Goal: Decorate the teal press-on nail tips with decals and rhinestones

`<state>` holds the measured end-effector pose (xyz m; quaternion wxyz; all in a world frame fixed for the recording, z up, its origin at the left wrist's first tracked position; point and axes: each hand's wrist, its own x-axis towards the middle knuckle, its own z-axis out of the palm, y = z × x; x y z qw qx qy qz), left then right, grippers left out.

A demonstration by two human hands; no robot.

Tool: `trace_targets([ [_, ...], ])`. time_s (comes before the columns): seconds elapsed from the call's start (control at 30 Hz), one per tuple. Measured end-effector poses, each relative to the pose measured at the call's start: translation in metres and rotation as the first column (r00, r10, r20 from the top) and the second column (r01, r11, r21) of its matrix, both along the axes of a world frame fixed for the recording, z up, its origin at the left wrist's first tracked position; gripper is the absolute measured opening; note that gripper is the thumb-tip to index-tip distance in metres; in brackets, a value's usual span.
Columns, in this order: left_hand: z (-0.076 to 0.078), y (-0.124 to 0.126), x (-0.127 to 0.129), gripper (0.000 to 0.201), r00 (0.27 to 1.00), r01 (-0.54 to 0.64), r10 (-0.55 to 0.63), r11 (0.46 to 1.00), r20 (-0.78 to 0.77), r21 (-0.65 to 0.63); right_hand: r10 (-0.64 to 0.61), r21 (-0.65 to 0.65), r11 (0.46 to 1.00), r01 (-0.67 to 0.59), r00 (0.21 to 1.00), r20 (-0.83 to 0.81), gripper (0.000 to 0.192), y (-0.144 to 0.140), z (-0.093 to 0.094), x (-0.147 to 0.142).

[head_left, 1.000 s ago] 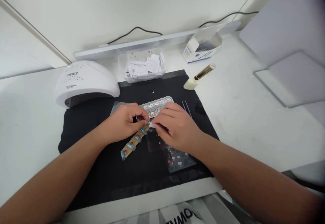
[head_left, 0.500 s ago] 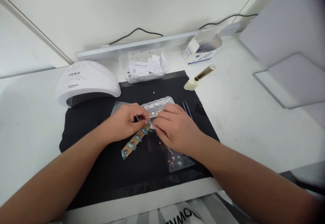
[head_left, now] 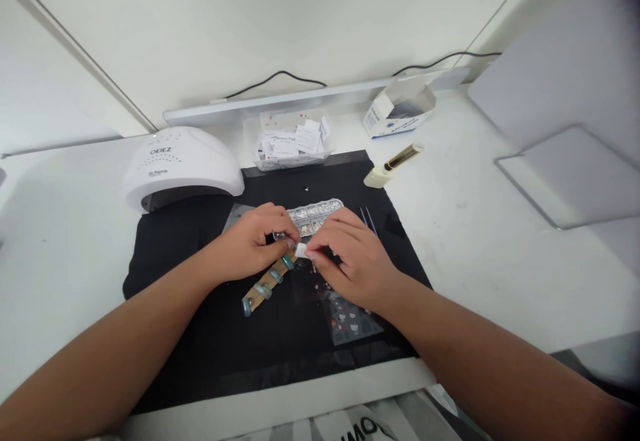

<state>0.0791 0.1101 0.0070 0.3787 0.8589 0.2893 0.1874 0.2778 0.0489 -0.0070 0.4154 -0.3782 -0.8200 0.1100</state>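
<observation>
My left hand (head_left: 257,241) pinches the upper end of a tan strip (head_left: 274,275) between thumb and fingers, at a press-on nail there. Several glossy teal press-on nails (head_left: 263,289) sit in a row along that strip, which slants down to the left. My right hand (head_left: 353,254) is closed on a small white wipe (head_left: 301,250), held against or very near the nail at the left fingertips. Partly hidden behind both hands is a clear case (head_left: 316,212) of small shiny gems. Under the right wrist lies a clear sticker sheet (head_left: 350,321).
A black mat (head_left: 215,347) covers the work area. A white nail lamp (head_left: 187,167) stands at the left, a clear tub (head_left: 290,161) of alcohol pad packets behind. To the right are a polish bottle (head_left: 393,166), tweezers (head_left: 369,219) and an open box (head_left: 397,117).
My right hand has drawn slightly back from the left fingertips, and more of the white wipe shows between them. The whole view has shifted a little, with things sitting slightly lower.
</observation>
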Motion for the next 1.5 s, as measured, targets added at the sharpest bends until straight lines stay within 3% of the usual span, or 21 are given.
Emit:
trace_targets([
  [0.27,0.001,0.003,-0.008,0.015,0.991,-0.065,0.055,0.994,0.12,0.084,0.028,0.049,0.998,-0.025,0.998,-0.059,0.007,0.0,-0.001,0.0],
  [0.43,0.013,-0.004,-0.014,0.013,0.972,0.028,-0.08,0.974,0.223,0.225,-0.048,-0.128,0.991,0.023,0.98,-0.194,0.012,-0.002,-0.001,-0.004],
  [0.53,0.016,-0.011,-0.011,0.016,0.965,0.089,-0.161,0.943,0.206,0.32,-0.106,-0.222,0.974,0.055,0.968,-0.227,0.015,-0.005,0.0,-0.008],
  [0.67,0.017,-0.019,-0.008,0.01,0.971,0.062,-0.143,0.926,0.193,0.373,-0.124,-0.272,0.961,0.05,0.958,-0.26,0.016,-0.006,-0.001,-0.01],
  [0.83,0.021,-0.02,-0.016,0.009,0.987,0.024,-0.078,0.936,0.142,0.352,-0.084,-0.189,0.982,0.027,0.95,-0.299,0.009,-0.005,0.007,0.0],
  [0.9,0.022,-0.019,-0.02,0.011,0.993,0.015,-0.055,0.94,0.109,0.341,0.041,-0.112,0.991,-0.069,0.97,-0.238,0.012,-0.008,0.013,0.008],
  [1.0,0.021,-0.018,-0.023,0.011,0.997,0.048,-0.066,0.946,0.047,0.321,0.261,-0.162,0.957,-0.24,0.958,0.12,0.018,-0.019,0.022,0.015],
  [1.07,0.02,-0.018,-0.023,0.011,0.995,0.091,-0.096,0.949,0.003,0.303,0.287,-0.244,0.947,-0.209,0.892,0.35,0.027,-0.028,0.026,0.015],
  [1.13,0.019,-0.017,-0.022,0.012,0.991,0.13,-0.124,0.95,-0.04,0.285,0.281,-0.272,0.948,-0.164,0.834,0.475,0.039,-0.035,0.028,0.012],
  [1.3,0.015,-0.011,-0.022,0.011,0.98,0.188,-0.165,0.949,-0.11,0.252,0.229,-0.276,0.957,-0.083,0.803,0.55,0.04,-0.039,0.025,0.007],
  [1.5,0.011,-0.006,-0.022,0.011,0.975,0.205,-0.179,0.954,-0.133,0.221,0.234,-0.273,0.958,-0.082,0.773,0.589,0.044,-0.036,0.02,0.003],
])
